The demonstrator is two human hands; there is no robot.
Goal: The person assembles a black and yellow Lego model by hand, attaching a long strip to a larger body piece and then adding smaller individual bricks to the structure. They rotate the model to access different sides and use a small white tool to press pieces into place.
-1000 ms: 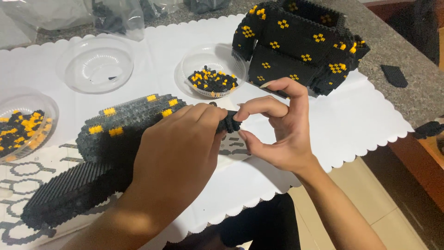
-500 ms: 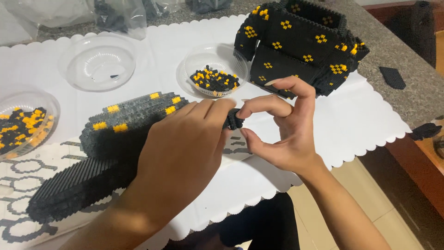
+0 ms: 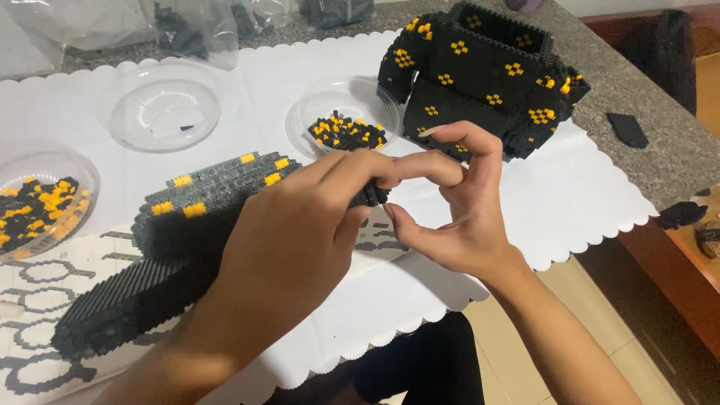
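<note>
Black block model [image 3: 480,75], yellow dots

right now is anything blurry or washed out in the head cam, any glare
Head view: sharp overall, with even, soft light; faint glare on the clear empty bowl; the white paper mat is bright but not blown out; the small black piece between both hands is dark, its detail hard to read.

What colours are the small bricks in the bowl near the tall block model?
Black and orange-yellow small bricks, mixed together; the head view shows them.
</note>
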